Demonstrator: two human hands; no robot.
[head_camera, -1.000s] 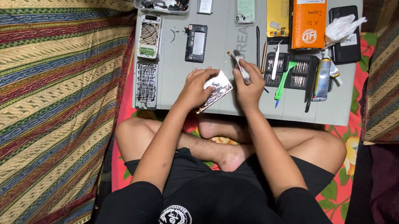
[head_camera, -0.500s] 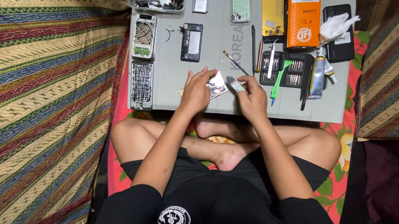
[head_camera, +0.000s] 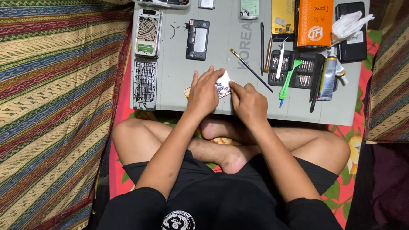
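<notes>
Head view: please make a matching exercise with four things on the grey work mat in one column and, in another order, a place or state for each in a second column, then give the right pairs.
1. Thin paintbrush
2. Orange flat box
3. Small white circuit part
4. Green plastic pry tool

A. lies at the mat's far edge
B. held under both hands
C. rests across the black bit tray
D. lies slanted, just beyond the right hand

Pairs: 1-D, 2-A, 3-B, 4-C

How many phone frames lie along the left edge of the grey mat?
2: one phone frame at the mat's upper left, a second phone frame directly below it, left of the left hand. Others may be hidden in the tray.
</notes>
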